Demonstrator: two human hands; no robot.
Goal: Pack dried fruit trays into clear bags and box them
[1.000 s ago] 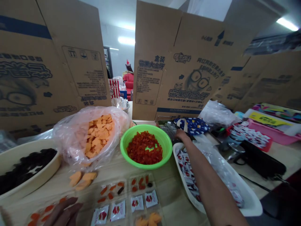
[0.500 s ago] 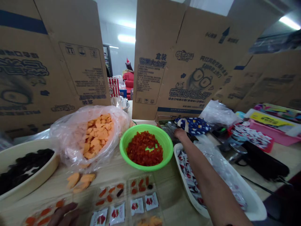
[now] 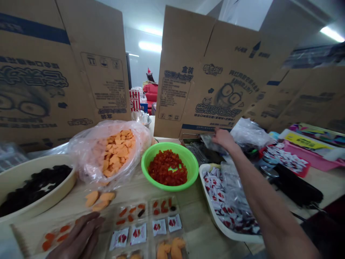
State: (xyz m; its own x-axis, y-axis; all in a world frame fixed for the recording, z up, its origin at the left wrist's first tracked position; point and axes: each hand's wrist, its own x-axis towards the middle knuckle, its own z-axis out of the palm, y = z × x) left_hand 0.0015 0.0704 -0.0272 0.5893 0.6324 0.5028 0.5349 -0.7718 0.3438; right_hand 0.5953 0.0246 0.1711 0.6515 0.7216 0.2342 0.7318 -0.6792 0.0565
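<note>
At the lower left, my left hand [image 3: 81, 235] rests beside a clear compartment tray with orange-red pieces [image 3: 55, 235]; its fingers lie close together, and whether they grip anything is hidden. Clear trays [image 3: 147, 235] to its right contain orange-red pieces, white sachets and pale orange candies. My right hand [image 3: 222, 138] reaches far forward, closed on a grey clear plastic item [image 3: 211, 144] above a dark box. Below my right forearm is a white tub [image 3: 231, 233] full of sachets. A green bowl [image 3: 145, 169] of red-orange pieces stands in the centre.
A plastic bag of orange candies [image 3: 88, 158] and a cream tub of dark pieces [image 3: 67, 183] stand at left. Three loose candies [image 3: 100, 205] lie before the bag. Cardboard [image 3: 194, 90] walls the back. A black pouch [image 3: 296, 183] and pink tray [image 3: 318, 158] sit at right.
My right hand has moved slightly right and up, and grey plastic now shows in it. The blue patterned cloth is out of sight. My left hand shows more fully, and the view has shifted.
</note>
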